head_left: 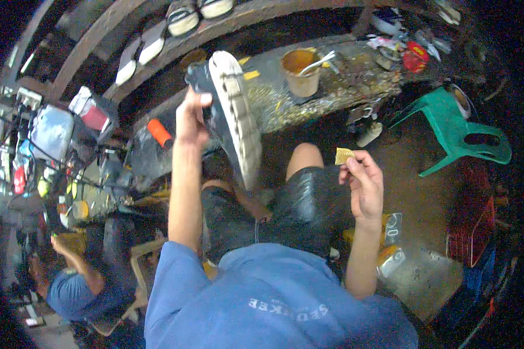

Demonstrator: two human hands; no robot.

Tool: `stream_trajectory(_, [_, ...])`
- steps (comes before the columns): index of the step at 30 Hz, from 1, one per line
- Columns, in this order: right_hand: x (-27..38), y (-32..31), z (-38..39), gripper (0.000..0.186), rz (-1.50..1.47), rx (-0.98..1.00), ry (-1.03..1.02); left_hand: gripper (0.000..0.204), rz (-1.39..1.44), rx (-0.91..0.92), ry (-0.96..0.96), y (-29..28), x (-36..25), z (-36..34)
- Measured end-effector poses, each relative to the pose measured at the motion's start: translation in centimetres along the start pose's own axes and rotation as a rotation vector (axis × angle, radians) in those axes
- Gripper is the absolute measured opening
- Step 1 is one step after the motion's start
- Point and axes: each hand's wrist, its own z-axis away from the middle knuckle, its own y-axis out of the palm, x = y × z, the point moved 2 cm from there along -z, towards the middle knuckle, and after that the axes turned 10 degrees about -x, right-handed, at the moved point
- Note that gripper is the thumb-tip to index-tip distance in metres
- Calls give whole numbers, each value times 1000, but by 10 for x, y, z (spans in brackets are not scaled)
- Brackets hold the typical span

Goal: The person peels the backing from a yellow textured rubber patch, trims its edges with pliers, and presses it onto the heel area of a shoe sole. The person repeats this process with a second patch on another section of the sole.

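Note:
My left hand [192,119] holds up a dark shoe [215,116] with a thick white sole [236,110], its fingers mostly hidden behind the upper and the toe-to-heel length running nearly vertical. My right hand [364,183], raised over the right thigh, pinches a small yellowish ridged piece [343,155] between thumb and fingers. On the worn bench [262,93] beyond the shoe stand a pot of brown substance [301,78] with a white-handled tool [318,61] in it and, further left, an orange cylinder [159,132].
Shoe soles [151,51] line a shelf above. A green plastic chair [460,139] stands right, above a red crate [471,232] and a metal plate [425,279]. A co-worker in blue [75,291] sits at lower left, near cluttered items [49,134]. Bundled objects [404,49] lie at upper right.

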Motion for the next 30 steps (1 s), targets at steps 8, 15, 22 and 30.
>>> stream_trajectory(8, [-18,62,29,14,173,362,49,84,754,119,-447,-15,107,170])
stream_trajectory(15, [1,110,39,18,276,457,8,96,612,205,-399,-20,96,164])
stream_trajectory(22, [14,134,50,19,425,446,-186,104,554,134,-438,9,89,178])
stream_trajectory(30, [21,144,49,21,570,515,-300,104,510,115,-488,10,86,183])
